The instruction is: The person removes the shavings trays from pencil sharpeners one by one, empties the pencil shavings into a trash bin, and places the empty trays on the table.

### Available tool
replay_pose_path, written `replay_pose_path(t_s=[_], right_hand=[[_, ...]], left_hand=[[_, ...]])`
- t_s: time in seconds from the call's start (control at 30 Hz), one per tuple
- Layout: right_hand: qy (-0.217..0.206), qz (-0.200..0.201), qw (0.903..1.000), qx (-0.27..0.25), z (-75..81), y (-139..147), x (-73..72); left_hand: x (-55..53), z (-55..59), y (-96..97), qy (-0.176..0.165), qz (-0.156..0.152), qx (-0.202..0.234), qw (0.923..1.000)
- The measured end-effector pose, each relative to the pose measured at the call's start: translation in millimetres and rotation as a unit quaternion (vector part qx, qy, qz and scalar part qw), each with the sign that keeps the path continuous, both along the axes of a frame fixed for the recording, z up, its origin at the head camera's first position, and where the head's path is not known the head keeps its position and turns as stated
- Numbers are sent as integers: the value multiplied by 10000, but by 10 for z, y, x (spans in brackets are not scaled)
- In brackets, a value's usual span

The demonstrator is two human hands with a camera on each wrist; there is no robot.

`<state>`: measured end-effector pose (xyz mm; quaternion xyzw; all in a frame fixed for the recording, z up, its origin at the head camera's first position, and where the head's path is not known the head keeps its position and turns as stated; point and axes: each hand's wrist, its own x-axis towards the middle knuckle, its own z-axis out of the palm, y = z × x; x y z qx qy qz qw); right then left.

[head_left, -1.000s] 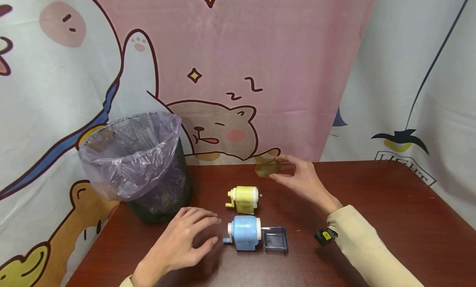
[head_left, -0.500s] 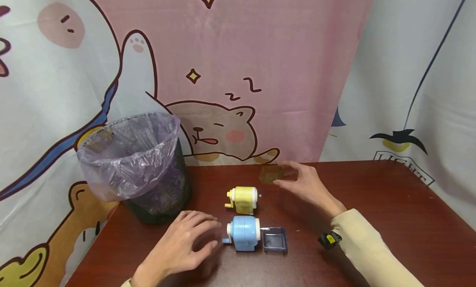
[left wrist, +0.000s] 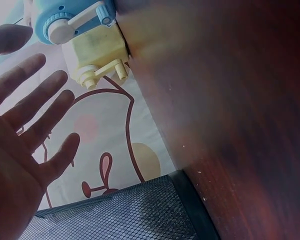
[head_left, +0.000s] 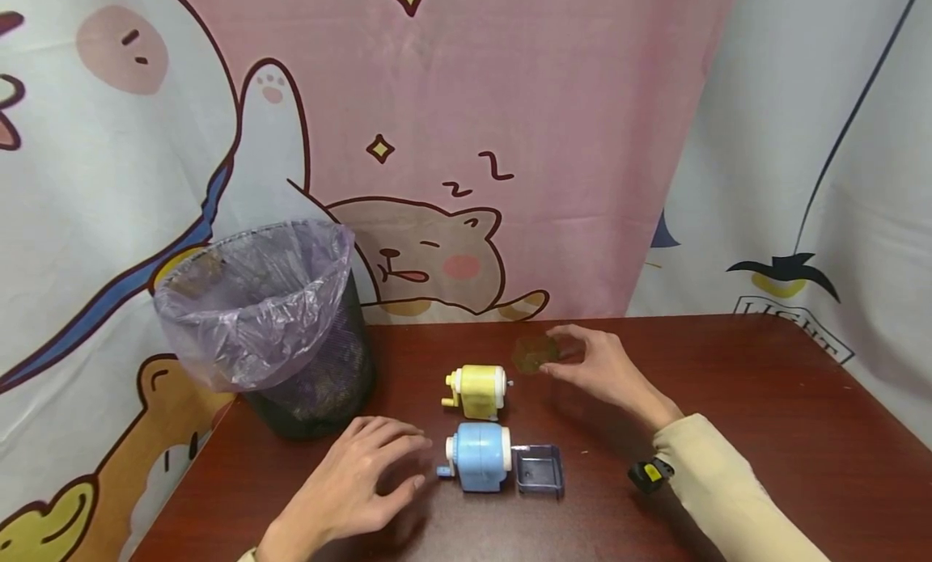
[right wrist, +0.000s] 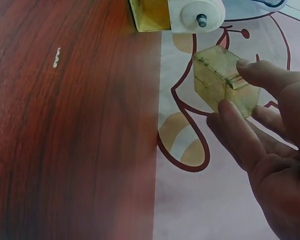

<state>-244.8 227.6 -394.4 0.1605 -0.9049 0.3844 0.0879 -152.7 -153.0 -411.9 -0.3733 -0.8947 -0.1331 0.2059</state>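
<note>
My right hand (head_left: 607, 376) pinches a translucent yellow shavings drawer (right wrist: 215, 82) between thumb and fingers, off the table. In the head view it is behind and right of the yellow crank pencil sharpener (head_left: 480, 390). The right wrist view shows that sharpener's side with an uncovered opening. Nearer to me stands a blue crank pencil sharpener (head_left: 480, 458), with its dark clear shavings drawer (head_left: 539, 470) to its right. Beside the blue crank, my left hand (head_left: 357, 481) holds nothing, its fingers spread and relaxed, apart from the sharpener.
A black mesh trash bin (head_left: 320, 384) with a purple plastic liner (head_left: 255, 327) stands on the left of the brown table (head_left: 764, 433). A small pale crumb (right wrist: 57, 57) lies on the tabletop. Patterned cloth (head_left: 568, 141) hangs directly behind the table's far edge.
My right hand has brought the yellow drawer lower and slightly to the right, from in front of the cloth to over the table. The left hand and both sharpeners stay put.
</note>
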Motion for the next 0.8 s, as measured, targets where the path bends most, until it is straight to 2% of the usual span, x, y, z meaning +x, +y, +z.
replay_pose_path(t_s=[0.23, 0.5, 0.8], right_hand=[[-218, 101, 9997, 100, -51, 55, 7], [-435, 373, 9981, 232, -126, 128, 9], [-719, 503, 9954, 391, -154, 133, 24]], left_hand=[[11, -51, -2, 50, 8, -88, 9999], [32, -86, -37, -313, 137, -217, 9992], [16, -83, -37, -383, 194, -402, 9983]])
